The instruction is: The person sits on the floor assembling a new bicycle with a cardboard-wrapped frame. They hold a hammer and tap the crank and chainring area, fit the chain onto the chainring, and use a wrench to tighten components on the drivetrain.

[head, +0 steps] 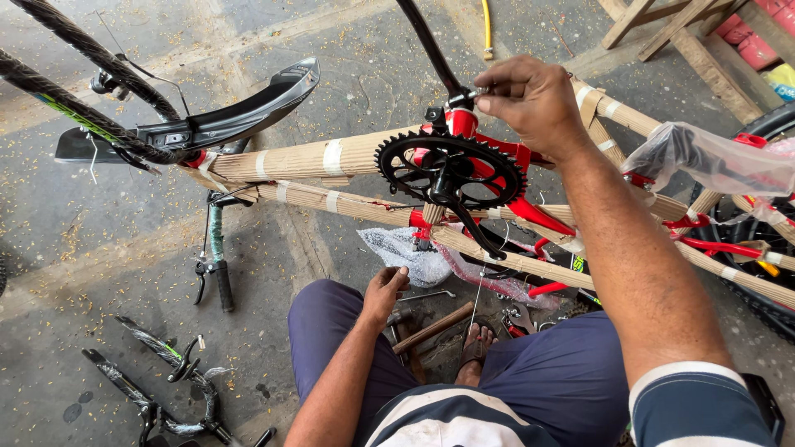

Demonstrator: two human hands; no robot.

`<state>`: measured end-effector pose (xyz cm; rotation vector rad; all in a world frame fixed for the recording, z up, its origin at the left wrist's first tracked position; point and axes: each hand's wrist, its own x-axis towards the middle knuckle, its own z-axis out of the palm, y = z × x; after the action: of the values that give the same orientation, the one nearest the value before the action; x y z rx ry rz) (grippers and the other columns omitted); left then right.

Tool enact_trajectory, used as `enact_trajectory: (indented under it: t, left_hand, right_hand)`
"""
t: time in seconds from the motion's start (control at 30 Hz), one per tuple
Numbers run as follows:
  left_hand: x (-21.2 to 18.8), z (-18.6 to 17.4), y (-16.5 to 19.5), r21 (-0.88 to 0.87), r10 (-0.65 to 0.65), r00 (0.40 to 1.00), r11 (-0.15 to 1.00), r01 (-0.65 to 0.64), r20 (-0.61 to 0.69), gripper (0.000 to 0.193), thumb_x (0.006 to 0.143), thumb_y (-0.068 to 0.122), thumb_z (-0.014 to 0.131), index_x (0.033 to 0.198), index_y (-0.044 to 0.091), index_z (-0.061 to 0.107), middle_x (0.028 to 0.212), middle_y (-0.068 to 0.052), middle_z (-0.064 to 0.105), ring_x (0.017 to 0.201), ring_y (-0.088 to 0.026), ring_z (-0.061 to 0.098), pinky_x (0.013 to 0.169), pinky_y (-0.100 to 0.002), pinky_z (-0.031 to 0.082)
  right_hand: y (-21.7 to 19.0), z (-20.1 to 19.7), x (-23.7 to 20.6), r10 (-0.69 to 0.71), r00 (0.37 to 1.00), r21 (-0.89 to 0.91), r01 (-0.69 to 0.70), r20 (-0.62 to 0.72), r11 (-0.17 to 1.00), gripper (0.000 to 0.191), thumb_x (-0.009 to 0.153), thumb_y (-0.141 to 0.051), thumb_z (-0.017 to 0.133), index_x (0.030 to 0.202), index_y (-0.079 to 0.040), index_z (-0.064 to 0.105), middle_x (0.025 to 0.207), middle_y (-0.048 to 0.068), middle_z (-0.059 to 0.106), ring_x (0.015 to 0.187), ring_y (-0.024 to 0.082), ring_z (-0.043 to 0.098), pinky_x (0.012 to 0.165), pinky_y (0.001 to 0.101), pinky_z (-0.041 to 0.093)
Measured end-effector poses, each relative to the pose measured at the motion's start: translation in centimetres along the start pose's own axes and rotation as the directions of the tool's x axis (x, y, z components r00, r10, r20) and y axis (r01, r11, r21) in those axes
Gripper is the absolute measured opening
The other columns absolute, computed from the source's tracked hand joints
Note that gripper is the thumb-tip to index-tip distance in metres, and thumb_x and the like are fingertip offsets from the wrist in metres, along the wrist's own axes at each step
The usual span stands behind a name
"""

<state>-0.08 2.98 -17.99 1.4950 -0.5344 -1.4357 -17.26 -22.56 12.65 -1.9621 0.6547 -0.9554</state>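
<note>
A red bicycle frame (pixel 530 211) wrapped in corrugated cardboard lies upside down in front of me. Its black chainring (pixel 451 170) with a crank arm faces up. My right hand (pixel 530 99) pinches a small part at the top of the bottom bracket, beside a black crank arm (pixel 426 41) that points up. My left hand (pixel 385 290) rests low on my knee, fingers curled, close to a wooden-handled hammer (pixel 431 329) on the floor. Whether it holds anything small is hidden.
A black mudguard (pixel 224 116) and a front wheel tyre (pixel 74 108) sit at the left. Handlebar grip (pixel 222 277) hangs below. Loose black bike parts (pixel 166 381) lie on the concrete floor. Bubble wrap (pixel 414 252) and a rear wheel (pixel 762 207) in plastic are at the right. A wooden trestle (pixel 679 33) stands behind.
</note>
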Motion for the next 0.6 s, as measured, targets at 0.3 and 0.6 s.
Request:
enact_trajectory:
  t: [0.3, 0.6]
  left_hand:
    - [0.2, 0.0, -0.2, -0.001, 0.007, 1.0, 1.0, -0.007, 0.003, 0.056, 0.094, 0.046, 0.067, 0.126, 0.0, 0.064, 0.107, -0.007, 0.072, 0.094, -0.015, 0.066, 0.082, -0.032, 0.051]
    - [0.2, -0.1, -0.1, 0.02, 0.017, 1.0, 1.0, -0.017, -0.004, 0.057, 0.093, 0.046, 0.069, 0.125, -0.001, 0.064, 0.107, -0.008, 0.072, 0.094, -0.016, 0.066, 0.082, -0.032, 0.052]
  right_hand:
    - [-0.6, -0.1, 0.2, -0.287, 0.955, -0.372, 0.294, 0.076, 0.88, 0.015, 0.097, 0.001, 0.078, 0.11, -0.006, 0.079, 0.105, 0.009, 0.078, 0.095, 0.014, 0.076, 0.086, 0.027, 0.063]
    - [-0.7, -0.5, 0.5, -0.224, 0.966, -0.484, 0.259, 0.13, 0.836, 0.013, 0.1, -0.012, 0.08, 0.111, -0.005, 0.079, 0.093, 0.009, 0.077, 0.078, 0.013, 0.074, 0.072, 0.0276, 0.058]
